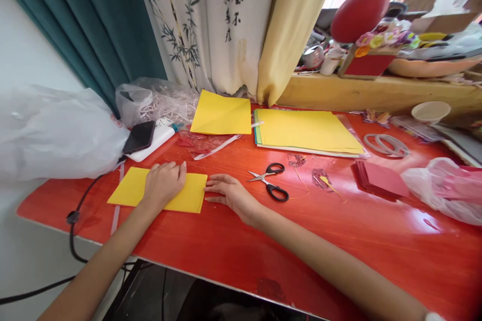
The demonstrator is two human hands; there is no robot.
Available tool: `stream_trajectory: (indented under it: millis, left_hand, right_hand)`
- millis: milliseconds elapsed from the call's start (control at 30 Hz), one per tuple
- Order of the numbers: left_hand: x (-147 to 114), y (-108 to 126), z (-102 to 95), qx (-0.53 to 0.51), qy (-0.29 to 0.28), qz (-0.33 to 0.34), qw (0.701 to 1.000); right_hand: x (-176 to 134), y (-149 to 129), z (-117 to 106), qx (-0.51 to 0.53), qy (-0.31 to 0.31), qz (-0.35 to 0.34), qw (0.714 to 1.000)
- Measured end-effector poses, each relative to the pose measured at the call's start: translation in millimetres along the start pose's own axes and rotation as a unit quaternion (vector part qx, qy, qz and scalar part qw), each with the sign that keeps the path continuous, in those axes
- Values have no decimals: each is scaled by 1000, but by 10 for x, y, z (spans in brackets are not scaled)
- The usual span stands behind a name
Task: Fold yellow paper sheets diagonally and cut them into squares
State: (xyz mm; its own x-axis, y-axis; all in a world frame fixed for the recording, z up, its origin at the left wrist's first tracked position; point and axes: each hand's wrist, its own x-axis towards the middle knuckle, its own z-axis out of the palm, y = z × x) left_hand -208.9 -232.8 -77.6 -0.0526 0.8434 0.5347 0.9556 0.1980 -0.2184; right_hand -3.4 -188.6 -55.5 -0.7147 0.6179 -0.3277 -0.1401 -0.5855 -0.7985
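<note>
A folded sheet of yellow paper lies near the table's left front edge. My left hand rests on top, fingers bent and close together, holding the sheet against the table. At the paper's right end is my right hand, open, with its fingers apart and their tips at the short edge. Scissors with black handles lie with blades parted, just right of my right hand. Beyond my hands are another yellow sheet and a stack of coloured paper with yellow on top.
On the red table, a phone and white plastic bag are at left. Red paper pieces, a coiled clear tube and a plastic bag lie at right. A black cable hangs over the left edge.
</note>
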Motion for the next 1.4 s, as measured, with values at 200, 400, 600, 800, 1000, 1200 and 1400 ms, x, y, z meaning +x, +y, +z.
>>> stream_trajectory:
  millis: [200, 400, 600, 800, 1000, 1200, 1400]
  left_hand:
    - [33, 4, -164, -51, 125, -25, 991]
    - [237, 154, -431, -188, 295, 38, 936]
    - [427, -185, -313, -448, 372, -211, 785]
    - [425, -199, -136, -659, 170, -307, 665]
    - [408, -9, -224, -673, 242, -340, 611]
    - [398, 34, -156, -662, 223, -344, 627]
    - [387, 16, -119, -630, 211, -355, 658]
  right_hand:
    - [-34, 116, 77, -103, 47, -99, 989]
    - [-9, 76, -21, -317, -24, -280, 906]
    - [222, -4, -323, -300, 72, -313, 898]
    - [247, 8, -368, -290, 99, -317, 897]
    - [179, -10, -324, -304, 114, -316, 892]
    - [184, 3, -339, -294, 155, -317, 889]
    - [171, -13, -319, -283, 121, -316, 897]
